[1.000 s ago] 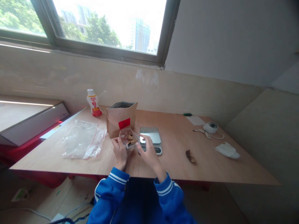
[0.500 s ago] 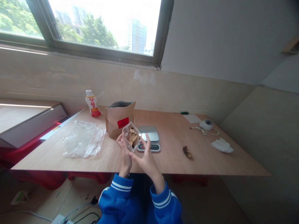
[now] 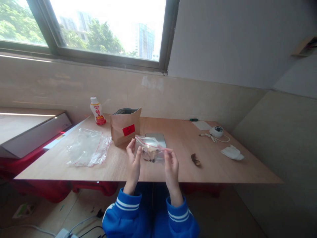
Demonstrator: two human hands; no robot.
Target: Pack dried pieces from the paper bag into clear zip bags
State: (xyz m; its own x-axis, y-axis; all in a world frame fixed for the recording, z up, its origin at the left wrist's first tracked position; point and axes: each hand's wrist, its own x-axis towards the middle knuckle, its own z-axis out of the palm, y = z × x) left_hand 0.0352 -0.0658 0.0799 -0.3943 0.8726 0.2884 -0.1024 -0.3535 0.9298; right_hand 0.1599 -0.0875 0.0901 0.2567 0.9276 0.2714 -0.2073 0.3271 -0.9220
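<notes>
A clear zip bag [image 3: 151,150] with brown dried pieces in it is stretched between my two hands, its red-lined top edge upward. My left hand [image 3: 133,158] pinches the bag's left side between thumb and fingers. At the top right corner, my right hand [image 3: 171,163] grips the red zip strip. Behind the bag lies a kitchen scale [image 3: 156,138], its front hidden by the bag. An upright brown paper pouch [image 3: 123,130] with a red label stands open at the top, just behind my left hand. One loose curled brown piece [image 3: 195,160] rests on the table to the right.
Flat clear zip bags [image 3: 86,148] lie at the left, with a white and red bottle [image 3: 97,112] behind them. Toward the right are a white dome camera [image 3: 216,131] with its cable, a crumpled tissue [image 3: 232,152], a paper sheet [image 3: 201,125] and a green-handled tool [image 3: 193,120].
The zip bag's mouth has been flattened and pulled out straight. My right hand has shifted right to its top right corner, and the bag now covers the scale's front.
</notes>
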